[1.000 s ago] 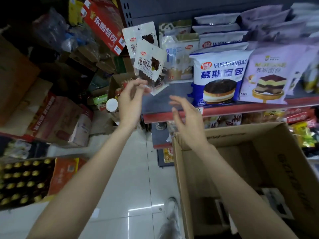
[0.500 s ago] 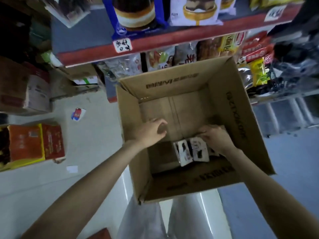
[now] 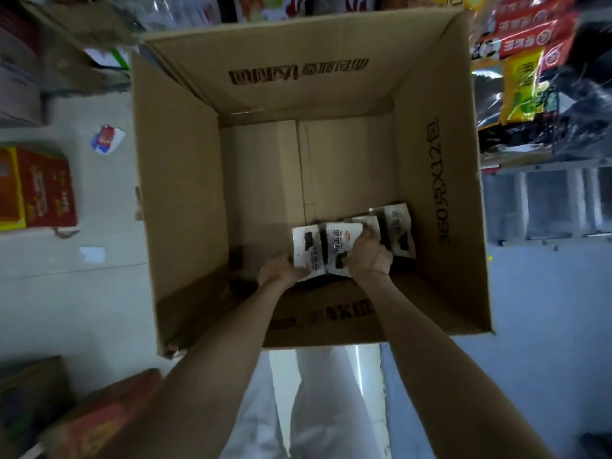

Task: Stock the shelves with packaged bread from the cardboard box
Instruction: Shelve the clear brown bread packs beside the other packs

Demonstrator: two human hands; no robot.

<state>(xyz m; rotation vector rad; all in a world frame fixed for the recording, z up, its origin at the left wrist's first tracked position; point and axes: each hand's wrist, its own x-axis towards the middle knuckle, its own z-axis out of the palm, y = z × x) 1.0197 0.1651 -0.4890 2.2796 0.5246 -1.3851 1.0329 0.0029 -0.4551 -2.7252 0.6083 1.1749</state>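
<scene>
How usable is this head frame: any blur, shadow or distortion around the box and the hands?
Head view: dim overall; the cardboard box has its near inner wall in shadow, its edges bowed by the wide angle. Packets gripped by the left hand and right hand are soft, print unreadable. Shelf goods at top right are smeared by motion blur.

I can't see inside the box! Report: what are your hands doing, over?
Both hands down in cardboard box. Left hand and right hand gripping bread packets. More packets beside. Nothing blocking.

We count one open cardboard box [image 3: 433, 180]. Near its right wall lie four bread packets [image 3: 337, 240]. Two hands reach in.
</scene>
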